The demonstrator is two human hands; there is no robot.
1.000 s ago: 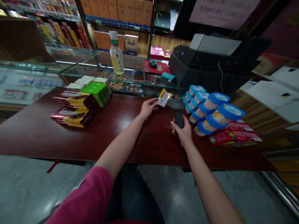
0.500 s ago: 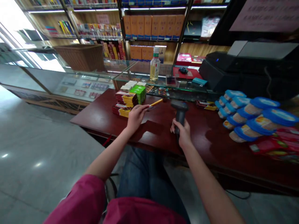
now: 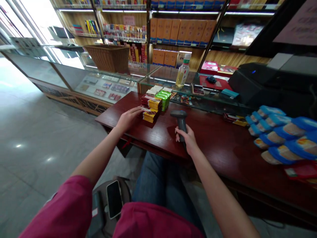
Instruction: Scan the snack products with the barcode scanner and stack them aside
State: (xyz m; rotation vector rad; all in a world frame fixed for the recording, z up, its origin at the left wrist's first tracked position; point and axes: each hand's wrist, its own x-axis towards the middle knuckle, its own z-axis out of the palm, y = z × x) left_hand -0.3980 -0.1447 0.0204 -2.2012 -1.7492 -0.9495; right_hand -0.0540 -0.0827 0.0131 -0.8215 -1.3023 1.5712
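Nearest: a stool [image 3: 126,189] beside the person's leg, phone [image 3: 114,199] lying on it. A bump from knee or elbow could send the phone to the floor.

Dark red table [image 3: 210,140] ahead. Right hand [image 3: 187,138] wrapped round the handle of a grey scanner [image 3: 182,124], held upright, head uppermost. A loose grip could let it tip.

Left hand [image 3: 127,119] stretched to the table's left part, fingers fairly straight and close together, tips at the near left side of the stacked maroon-and-yellow packets [image 3: 151,114]. Cannot tell whether they pinch one. Packets look slick and uneven; a sideways push could slide the upper ones off, or shove them into the green packs [image 3: 163,96] just beside.

Right: blue-lidded tubs [image 3: 274,140] in tiers; a wide elbow swing could topple them.

Beyond: bottle [image 3: 182,74] upright on the glass counter [image 3: 215,103], well apart from both hands.
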